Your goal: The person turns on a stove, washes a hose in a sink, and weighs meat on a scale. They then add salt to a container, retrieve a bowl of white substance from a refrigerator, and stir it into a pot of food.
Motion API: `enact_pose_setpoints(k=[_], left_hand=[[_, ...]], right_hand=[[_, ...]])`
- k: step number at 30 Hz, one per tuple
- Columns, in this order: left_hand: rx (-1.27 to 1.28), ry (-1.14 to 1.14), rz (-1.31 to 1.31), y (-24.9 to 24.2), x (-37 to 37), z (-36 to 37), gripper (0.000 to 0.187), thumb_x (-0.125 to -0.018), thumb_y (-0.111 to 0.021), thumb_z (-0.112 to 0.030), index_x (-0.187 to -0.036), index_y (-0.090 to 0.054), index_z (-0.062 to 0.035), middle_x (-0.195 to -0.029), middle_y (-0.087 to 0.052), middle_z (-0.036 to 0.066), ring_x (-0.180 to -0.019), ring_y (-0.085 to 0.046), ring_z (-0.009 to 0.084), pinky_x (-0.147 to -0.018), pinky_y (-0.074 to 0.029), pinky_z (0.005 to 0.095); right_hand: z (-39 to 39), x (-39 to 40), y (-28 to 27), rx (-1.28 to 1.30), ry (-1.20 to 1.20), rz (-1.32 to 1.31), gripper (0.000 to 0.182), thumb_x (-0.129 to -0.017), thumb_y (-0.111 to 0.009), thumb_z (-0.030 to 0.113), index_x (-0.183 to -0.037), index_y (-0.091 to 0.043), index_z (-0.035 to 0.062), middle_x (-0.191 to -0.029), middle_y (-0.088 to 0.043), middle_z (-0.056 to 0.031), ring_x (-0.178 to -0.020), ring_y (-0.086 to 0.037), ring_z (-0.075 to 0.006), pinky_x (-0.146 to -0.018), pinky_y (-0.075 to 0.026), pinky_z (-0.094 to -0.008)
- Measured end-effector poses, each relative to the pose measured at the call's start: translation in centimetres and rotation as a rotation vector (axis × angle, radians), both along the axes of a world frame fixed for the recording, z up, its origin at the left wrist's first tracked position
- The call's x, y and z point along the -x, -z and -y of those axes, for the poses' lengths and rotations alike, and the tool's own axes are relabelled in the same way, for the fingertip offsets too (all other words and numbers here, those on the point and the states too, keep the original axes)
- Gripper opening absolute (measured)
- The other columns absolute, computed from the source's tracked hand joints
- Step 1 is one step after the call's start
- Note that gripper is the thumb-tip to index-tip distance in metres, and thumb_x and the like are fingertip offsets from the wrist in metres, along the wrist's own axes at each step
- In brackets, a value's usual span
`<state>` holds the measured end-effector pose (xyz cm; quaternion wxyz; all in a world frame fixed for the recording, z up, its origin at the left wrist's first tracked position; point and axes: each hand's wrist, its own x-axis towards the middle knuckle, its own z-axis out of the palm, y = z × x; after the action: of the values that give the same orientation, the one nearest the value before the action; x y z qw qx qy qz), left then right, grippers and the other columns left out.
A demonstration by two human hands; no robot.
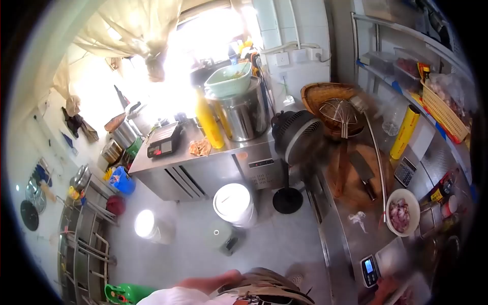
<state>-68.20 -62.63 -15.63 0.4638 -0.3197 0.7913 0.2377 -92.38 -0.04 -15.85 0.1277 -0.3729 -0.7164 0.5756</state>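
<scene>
Nearest, the person's own clothing (254, 292) fills the bottom edge. To its right a small digital scale (369, 270) lies on the steel counter (340, 244). A blurred hand (387, 291) hovers just beside the scale; its grip I cannot tell. Farther right sits a bowl of meat (402, 211).

One hand (385, 291) sat at the near right edge, blurred, grip unreadable, just beside a small black digital scale (369, 270) on the steel counter (339, 239). White bowl of pink raw meat (402, 211) lay farther along, cleaver (364, 173) on round wooden board (356, 175) beyond. White lidded bucket (234, 204) stood on floor, left.
</scene>
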Motion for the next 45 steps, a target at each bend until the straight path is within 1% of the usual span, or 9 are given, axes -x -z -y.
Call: enact_pose_setpoints(k=[8,10,13,17,22,30,34,38,45], left_hand=[[-0.104,-0.127,-0.095,3.8,-11.6,-7.0,0.048,-0.084,-0.051,-0.047,-0.099,-0.066,-0.0034,-0.102,-0.063,0.021,-0.095,-0.06,0.0312,-0.083,-0.044,0.0396],[-0.168,-0.127,-0.044,7.9,-15.5,-8.7,0.046,-0.084,-0.052,-0.044,-0.098,-0.066,-0.003,-0.094,-0.064,0.017,-0.081,-0.061,0.0289,-0.066,-0.049,0.0434],[-0.369,-0.123,0.095,1.5,-15.7,-13.0,0.045,-0.083,-0.054,-0.046,-0.095,-0.065,-0.004,-0.083,-0.063,0.014,-0.066,-0.06,0.0259,-0.047,-0.046,0.0444],[-0.468,0.174,-0.315,0.4,-14.4,-17.9,0.047,-0.087,-0.05,-0.049,-0.093,-0.065,-0.0059,-0.09,-0.065,0.009,-0.077,-0.059,0.0213,-0.071,-0.048,0.0384],[-0.879,0.045,-0.763,-8.1,-11.8,-24.9,0.051,-0.087,-0.058,-0.032,-0.129,-0.045,-0.0073,-0.115,-0.06,0.011,-0.097,-0.059,0.0225,-0.083,-0.048,0.0352],[-1.581,-0.173,-0.239,-16.5,-13.0,-38.9,0.057,-0.09,-0.046,-0.048,-0.131,-0.04,-0.01,-0.126,-0.05,0.016,-0.118,-0.047,0.0358,-0.095,-0.04,0.052],[-1.557,-0.07,-0.053,-17.4,-16.2,-48.8,0.044,-0.091,-0.045,-0.039,-0.12,-0.05,-0.0061,-0.114,-0.058,0.013,-0.112,-0.05,0.0339,-0.091,-0.043,0.0498],[-0.875,1.109,-0.492,-20.6,-19.8,-61.2,0.039,-0.09,-0.051,-0.024,-0.121,-0.048,-0.0002,-0.115,-0.056,0.01,-0.106,-0.053,0.0244,-0.084,-0.048,0.0417],[-1.216,0.609,-0.385,-12.9,-21.9,-75.4,0.028,-0.078,-0.062,-0.02,-0.102,-0.059,-0.0045,-0.095,-0.062,0.013,-0.084,-0.06,0.0282,-0.071,-0.048,0.0374]], right_hand=[[-2.3,-0.1,-0.5,-0.127,-0.199,-0.031,0.022,-0.091,-0.042,0.011,-0.09,-0.055,-0.006,-0.058,-0.057,-0.0156,-0.039,-0.053,-0.0196,-0.034,-0.043,-0.0297],[-3.0,-0.6,-1.1,-0.19,-0.216,-0.136,0.022,-0.09,-0.039,0.01,-0.088,-0.053,-0.007,-0.057,-0.057,-0.0152,-0.037,-0.053,-0.0198,-0.033,-0.043,-0.0291],[-1.9,-4.4,-6.9,-0.12,-0.25,-0.199,0.02,-0.089,-0.039,0.01,-0.089,-0.052,-0.0054,-0.06,-0.057,-0.012,-0.042,-0.055,-0.0187,-0.035,-0.044,-0.0277],[-1.2,-11.9,-14.2,-0.079,-0.301,-0.191,0.017,-0.089,-0.042,0.011,-0.09,-0.053,-0.0024,-0.066,-0.057,-0.0101,-0.046,-0.057,-0.0179,-0.037,-0.045,-0.027],[1.5,-23.3,-19.7,0.033,-0.306,-0.236,0.024,-0.089,-0.048,0.014,-0.107,-0.054,-0.0006,-0.081,-0.06,-0.0101,-0.054,-0.057,-0.0156,-0.045,-0.049,-0.0276],[-2.2,-45.2,-21.2,0.129,-0.317,-0.16,0.018,-0.09,-0.05,0.015,-0.087,-0.058,-0.0009,-0.065,-0.063,-0.0087,-0.057,-0.063,-0.0143,-0.052,-0.049,-0.028],[-7.8,-54.5,-21.5,0.118,-0.149,-0.172,0.024,-0.092,-0.048,0.018,-0.084,-0.054,-0.0036,-0.065,-0.062,-0.0098,-0.057,-0.062,-0.0138,-0.051,-0.049,-0.028],[-16.1,-62.0,-22.2,0.094,-0.038,-0.176,0.017,-0.089,-0.052,0.012,-0.093,-0.058,-0.0032,-0.073,-0.062,-0.0093,-0.06,-0.062,-0.013,-0.054,-0.049,-0.0269],[-29.7,-68.3,-22.2,-0.089,0.016,-0.183,0.017,-0.09,-0.052,0.01,-0.099,-0.058,-0.0024,-0.076,-0.063,-0.007,-0.061,-0.061,-0.011,-0.055,-0.049,-0.0251]])
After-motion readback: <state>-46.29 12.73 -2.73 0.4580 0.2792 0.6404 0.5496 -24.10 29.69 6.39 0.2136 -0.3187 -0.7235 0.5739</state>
